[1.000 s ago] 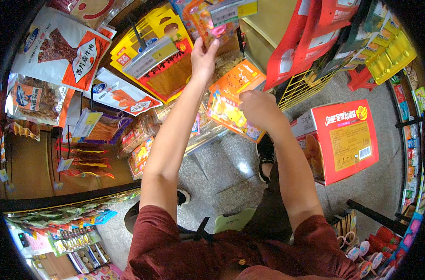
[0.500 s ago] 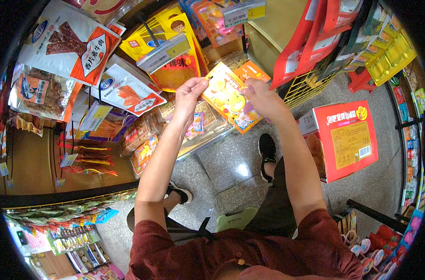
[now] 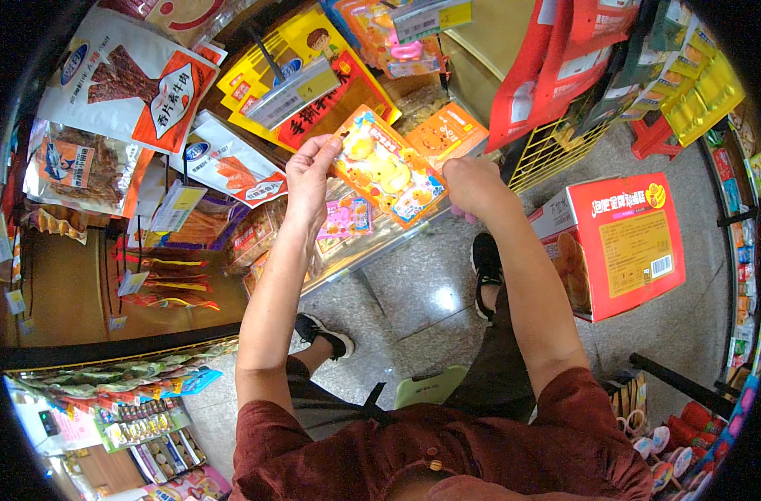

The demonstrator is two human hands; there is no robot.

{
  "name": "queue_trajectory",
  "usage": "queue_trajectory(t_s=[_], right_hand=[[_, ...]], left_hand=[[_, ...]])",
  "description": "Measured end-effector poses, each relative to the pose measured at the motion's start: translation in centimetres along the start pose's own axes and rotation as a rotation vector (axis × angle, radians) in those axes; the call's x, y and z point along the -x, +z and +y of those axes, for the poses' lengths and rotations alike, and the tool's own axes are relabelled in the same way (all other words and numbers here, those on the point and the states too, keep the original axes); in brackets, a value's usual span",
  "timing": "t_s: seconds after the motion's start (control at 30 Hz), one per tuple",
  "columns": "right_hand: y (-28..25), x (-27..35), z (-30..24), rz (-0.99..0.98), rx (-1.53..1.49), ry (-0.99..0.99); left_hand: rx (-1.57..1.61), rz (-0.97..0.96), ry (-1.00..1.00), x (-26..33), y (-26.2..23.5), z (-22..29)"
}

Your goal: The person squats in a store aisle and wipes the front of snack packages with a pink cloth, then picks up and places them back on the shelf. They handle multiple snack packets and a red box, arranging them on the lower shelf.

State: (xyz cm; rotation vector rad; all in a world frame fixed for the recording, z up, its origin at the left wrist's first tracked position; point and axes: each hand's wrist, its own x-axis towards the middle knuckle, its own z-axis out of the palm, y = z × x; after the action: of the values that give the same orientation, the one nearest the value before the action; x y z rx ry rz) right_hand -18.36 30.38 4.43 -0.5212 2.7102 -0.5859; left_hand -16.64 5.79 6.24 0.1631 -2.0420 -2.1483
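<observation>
Between my hands is a flat orange packet (image 3: 376, 167) with yellow cartoon shapes and a blue-and-white lower edge, its printed face turned up toward me. My left hand (image 3: 312, 171) pinches its upper left edge between thumb and fingers. At its right end my right hand (image 3: 472, 185) is closed on the edge, fingers curled and partly hidden. Just behind the packet lies an orange box (image 3: 447, 132) on the low shelf. A pink packet (image 3: 344, 219) shows under it, close to my left wrist. Yellow snack bags (image 3: 314, 100) hang beyond my left hand.
White and orange snack bags (image 3: 134, 83) hang at the left from hooks with price tags. Red bags (image 3: 547, 71) hang at the far right above a yellow wire rack (image 3: 556, 154). A red carton (image 3: 631, 242) stands on the floor to the right. A green stool (image 3: 431, 388) is below me.
The packet has tilted and moved slightly left. My right hand has slid off its face to its right edge. The front yellow hanging bag now shows more of its face.
</observation>
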Motion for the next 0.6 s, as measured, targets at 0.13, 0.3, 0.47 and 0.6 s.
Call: queue_trajectory(t_s=[0.13,0.3,0.47,0.6], right_hand=[[-0.7,0.7,-0.2,-0.019,0.049,-0.006],[0.2,0.7,0.1,0.09,0.177,-0.04],[1.0,0.7,0.1,0.104,0.21,-0.138],[0.2,0.8,-0.5,-0.047,0.21,-0.108]], left_hand=[[-0.016,0.04,0.04,0.0,0.4,0.3],[-0.118,0.083,0.155,-0.3,2.6,1.2],[-0.231,0.001,0.31,-2.0,6.4,2.5],[-0.27,0.04,0.38,-4.1,9.1,3.6]])
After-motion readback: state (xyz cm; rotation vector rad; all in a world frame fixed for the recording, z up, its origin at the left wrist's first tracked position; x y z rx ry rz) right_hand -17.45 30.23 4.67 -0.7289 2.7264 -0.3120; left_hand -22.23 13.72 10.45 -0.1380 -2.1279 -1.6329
